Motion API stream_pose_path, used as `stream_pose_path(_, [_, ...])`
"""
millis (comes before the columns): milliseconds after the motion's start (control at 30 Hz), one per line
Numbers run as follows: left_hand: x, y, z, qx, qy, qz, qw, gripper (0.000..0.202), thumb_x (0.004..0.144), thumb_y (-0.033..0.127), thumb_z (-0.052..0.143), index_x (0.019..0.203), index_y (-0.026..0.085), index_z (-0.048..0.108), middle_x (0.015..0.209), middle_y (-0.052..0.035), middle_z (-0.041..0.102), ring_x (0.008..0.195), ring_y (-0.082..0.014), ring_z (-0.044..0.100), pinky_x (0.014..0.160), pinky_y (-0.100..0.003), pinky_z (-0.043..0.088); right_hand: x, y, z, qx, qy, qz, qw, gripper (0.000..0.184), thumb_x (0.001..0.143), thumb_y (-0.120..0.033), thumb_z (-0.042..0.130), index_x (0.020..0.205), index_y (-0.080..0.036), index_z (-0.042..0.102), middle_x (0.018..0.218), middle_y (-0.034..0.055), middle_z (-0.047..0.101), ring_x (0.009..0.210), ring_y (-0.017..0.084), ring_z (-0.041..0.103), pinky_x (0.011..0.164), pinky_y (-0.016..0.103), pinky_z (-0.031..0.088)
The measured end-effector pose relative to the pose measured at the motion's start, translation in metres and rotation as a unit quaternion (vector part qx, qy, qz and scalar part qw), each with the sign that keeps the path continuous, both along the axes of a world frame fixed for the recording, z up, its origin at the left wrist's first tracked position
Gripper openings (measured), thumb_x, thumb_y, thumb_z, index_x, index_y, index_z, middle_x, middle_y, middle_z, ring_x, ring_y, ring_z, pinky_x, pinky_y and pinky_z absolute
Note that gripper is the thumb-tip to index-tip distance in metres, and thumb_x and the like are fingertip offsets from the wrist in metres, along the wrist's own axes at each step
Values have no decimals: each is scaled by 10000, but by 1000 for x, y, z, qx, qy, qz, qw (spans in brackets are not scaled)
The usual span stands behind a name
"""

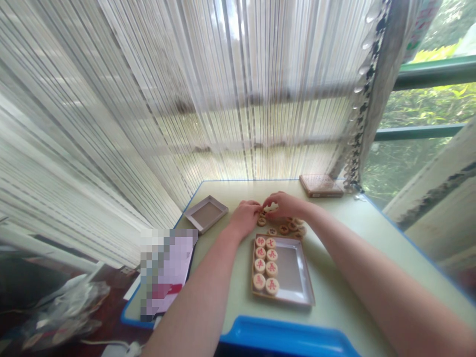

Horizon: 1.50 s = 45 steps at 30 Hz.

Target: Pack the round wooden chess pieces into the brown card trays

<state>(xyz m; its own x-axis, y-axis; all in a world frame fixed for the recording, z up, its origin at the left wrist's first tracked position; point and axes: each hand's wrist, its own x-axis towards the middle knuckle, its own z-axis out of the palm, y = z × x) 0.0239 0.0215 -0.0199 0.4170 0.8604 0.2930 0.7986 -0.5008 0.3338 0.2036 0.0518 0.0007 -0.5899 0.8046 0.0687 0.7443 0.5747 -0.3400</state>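
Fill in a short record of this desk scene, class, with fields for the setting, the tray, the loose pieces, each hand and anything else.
setting: pale green table beside a string curtain
tray: eight round pieces with red characters, in two columns along its left side
loose pieces: cluster just beyond the tray
left hand: fingers on the loose pieces; grip unclear
right hand: fingertips meet the left hand's over the cluster
other: lid left of the hands; flat wooden case at the far edge

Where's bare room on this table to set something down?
Free: far strip of table between grey lid and folded board; bare right half of the tray. Crowded: loose pieces beyond it, at left hand and right hand.
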Motion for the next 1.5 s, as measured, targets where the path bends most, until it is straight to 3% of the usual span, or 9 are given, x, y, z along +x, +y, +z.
stream_pose_path(167, [-2,4,-3,0,-8,29,1000,237,785,133,456,859,180,677,946,-39,661,937,-165,558,899,-289,417,-3,2,-5,13,2,5,1000,238,685,-370,612,857,-226,692,896,52,639,928,214,540,854,303,405])
stream_pose_path(367, [0,4,-4,-1,-15,88,996,254,808,193,457,977,166,645,1013,-64,642,972,-176,551,907,-295,411,-4,1,-6,22,-4,-6,1000,247,696,-336,589,890,-215,685,903,56,646,916,210,551,854,302,403])
stream_pose_path(667, [-4,7,-6,-31,-11,66,997,206,773,226,496,880,184,667,908,-44,664,865,-179,584,821,-289,454,-6,1,-10,9,11,-21,1000,243,685,-306,585,891,-217,679,894,37,660,883,199,565,797,284,427])
stream_pose_path(900, [-5,7,-3,-71,-20,79,994,255,796,226,470,970,193,653,974,-40,665,911,-177,584,842,-281,450,3,-3,5,-33,-15,-59,998,379,666,-353,617,1018,-218,651,975,55,652,862,203,586,759,289,455])
stream_pose_path(1033, [-3,6,-2,-58,-16,70,996,280,812,239,454,1011,180,642,1007,-60,657,940,-187,581,873,-302,441,8,-15,10,3,-93,-61,994,387,663,-353,622,1029,-232,649,1018,69,640,969,261,556,856,346,425])
stream_pose_path(1133, [1,4,-2,-19,-30,21,999,310,830,240,422,1049,176,632,1095,-63,624,1015,-179,553,943,-308,399,22,-30,10,43,-74,-80,993,411,742,-324,541,1128,-192,595,1143,94,590,1056,257,524,927,350,391])
stream_pose_path(1233, [6,4,-6,-25,-46,-49,997,332,847,254,401,1097,185,609,1157,-43,602,1084,-161,521,996,-305,357,47,-46,5,70,-57,-136,987,404,793,-304,480,1160,-160,569,1201,107,558,1106,252,501,972,361,363])
stream_pose_path(1367, [12,5,-11,-74,-92,-54,992,384,859,302,388,1179,160,546,1277,-63,512,1189,-154,449,1029,-297,326,68,-62,-15,76,-31,-270,959,481,831,-384,428,1228,-124,511,1318,146,446,1255,306,341,1037,445,269])
stream_pose_path(1500, [15,3,-10,-136,-139,-57,979,399,876,341,345,1162,161,558,1307,-51,482,1175,-152,466,1004,-287,362,63,-65,-34,44,63,-248,966,519,893,-427,257,1307,-160,419,1409,93,328,1318,230,235,1073,399,221])
